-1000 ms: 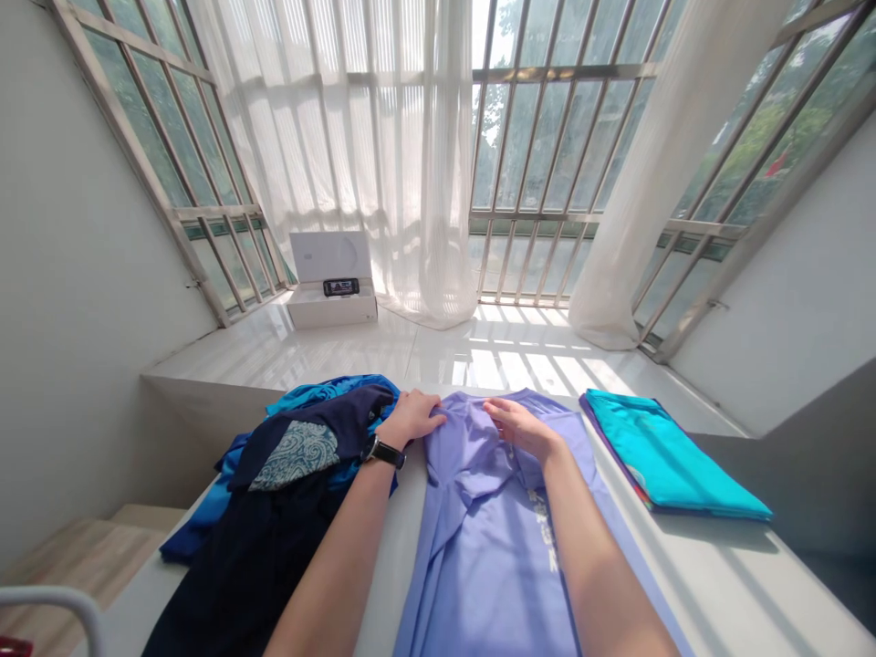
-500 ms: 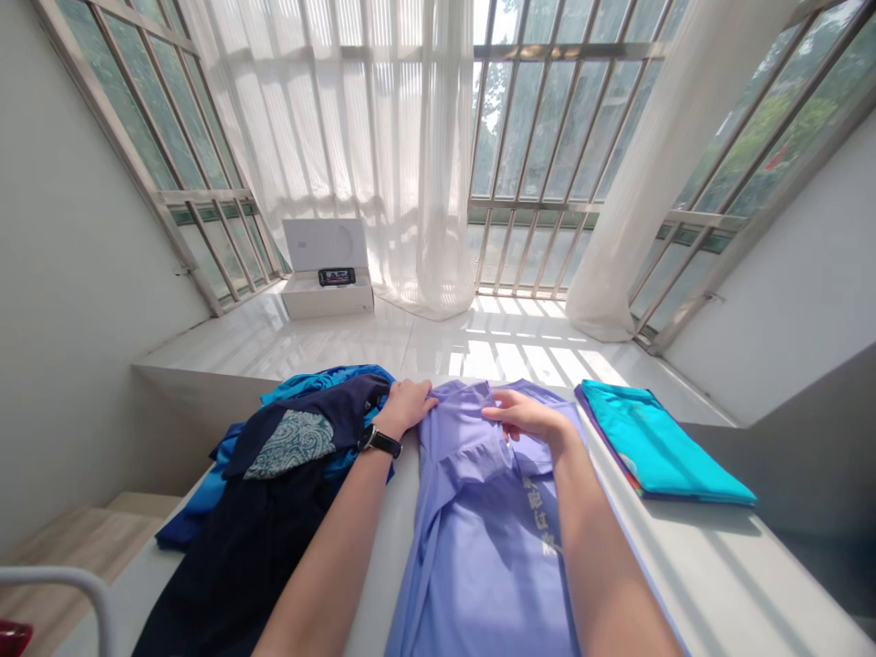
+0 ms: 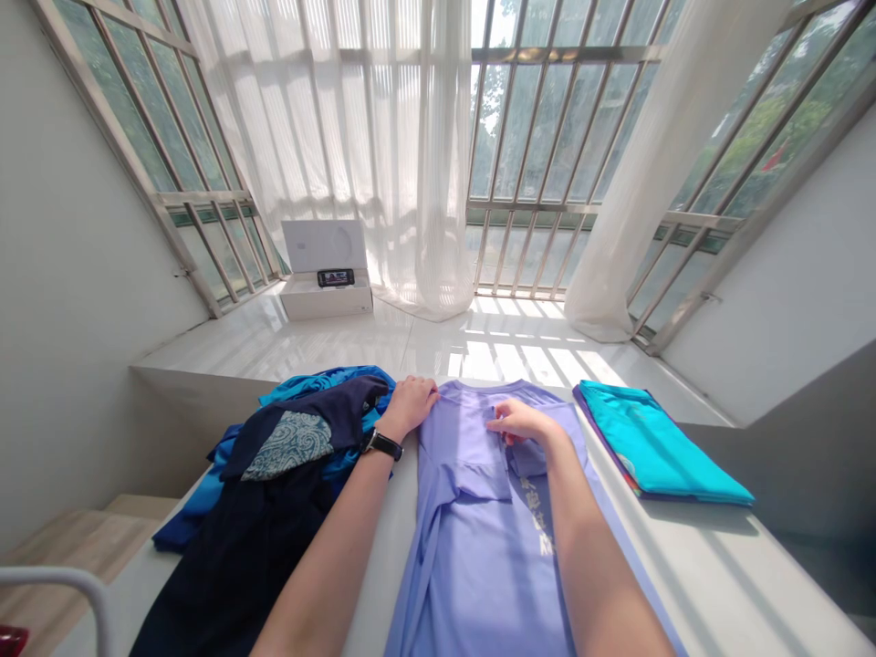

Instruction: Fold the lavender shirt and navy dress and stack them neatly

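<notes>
A lavender shirt [image 3: 472, 557] lies spread on the white table, its neckline at the far edge and pale lettering down its right part. One sleeve is folded inward across the upper body. My left hand [image 3: 411, 406], with a dark watch on the wrist, is closed on the shirt's left shoulder edge. Near the middle of the upper shirt, my right hand [image 3: 518, 422] pinches the end of the folded sleeve between thumb and fingers. The lettering is partly hidden by my right forearm.
A loose heap of dark and blue clothes [image 3: 274, 493] lies at the left. On the right rests a folded turquoise garment [image 3: 684, 452] atop other folded cloth. An open white box [image 3: 327, 304] holding a phone [image 3: 335, 277] stands on the windowsill [image 3: 411, 342].
The folded sleeve and the cloth at the neckline lie flatter now, so the collar shows. My right hand has shifted slightly down; my left hand has stayed at the shoulder.
</notes>
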### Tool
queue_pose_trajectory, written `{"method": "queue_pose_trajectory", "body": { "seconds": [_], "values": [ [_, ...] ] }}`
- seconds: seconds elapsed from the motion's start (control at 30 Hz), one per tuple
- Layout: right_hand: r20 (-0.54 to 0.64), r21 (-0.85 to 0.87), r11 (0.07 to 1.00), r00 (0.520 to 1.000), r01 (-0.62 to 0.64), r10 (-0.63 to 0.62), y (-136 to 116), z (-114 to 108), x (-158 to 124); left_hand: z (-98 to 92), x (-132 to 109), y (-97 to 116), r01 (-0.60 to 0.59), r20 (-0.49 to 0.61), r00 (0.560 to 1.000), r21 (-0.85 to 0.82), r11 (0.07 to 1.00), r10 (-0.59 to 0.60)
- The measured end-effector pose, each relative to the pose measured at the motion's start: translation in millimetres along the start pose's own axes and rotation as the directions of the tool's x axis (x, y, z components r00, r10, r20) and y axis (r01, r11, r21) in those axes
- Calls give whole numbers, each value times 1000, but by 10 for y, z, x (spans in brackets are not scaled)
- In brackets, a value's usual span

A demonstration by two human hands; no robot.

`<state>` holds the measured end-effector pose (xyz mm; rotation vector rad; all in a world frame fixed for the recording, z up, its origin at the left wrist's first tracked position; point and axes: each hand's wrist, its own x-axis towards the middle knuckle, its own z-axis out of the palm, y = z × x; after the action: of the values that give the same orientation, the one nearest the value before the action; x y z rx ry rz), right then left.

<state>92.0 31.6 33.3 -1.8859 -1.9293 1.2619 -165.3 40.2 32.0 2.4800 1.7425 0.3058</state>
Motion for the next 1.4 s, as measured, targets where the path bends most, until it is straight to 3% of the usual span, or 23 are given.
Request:
{"method": "queue_pose_trajectory", "body": {
  "seconds": [0.2,0.33,0.43,0.57,0.73,0.83,0.93,1.03,1.2,1.4],
  "values": [
    [-92,-59,998,996,8,-13,20,0,11,23,-4,39,52,-73,996,26,998,-50],
    [-171,-71,997,985,2,-14,57,-98,1,-89,-3,115,-4,-120,993,14,1000,6],
    [-299,-105,994,951,43,-73,98,-285,-59,-90,-1,290,-98,-74,993,-24,995,96],
    [-435,-191,974,880,118,-192,181,-438,-105,141,-44,550,-162,-3,987,-51,985,162],
    [-456,-256,955,853,147,-254,447,-207,-29,434,-119,601,-146,-11,989,-24,989,146],
    [-484,-278,949,832,148,-272,644,-36,13,492,-114,531,-136,3,991,-25,990,137],
    [-535,-210,955,792,211,-293,770,-11,39,512,-64,449,-164,-1,986,-26,986,164],
    [-557,-131,953,775,274,-299,858,-135,7,520,16,373,-176,17,984,-35,984,176],
    [-543,-116,952,784,283,-299,1067,-341,-208,475,117,330,-158,45,986,-59,986,160],
    [-558,-124,960,782,252,-277,1146,-468,-220,193,-28,580,-115,-66,992,-123,986,108]
  ]
}}
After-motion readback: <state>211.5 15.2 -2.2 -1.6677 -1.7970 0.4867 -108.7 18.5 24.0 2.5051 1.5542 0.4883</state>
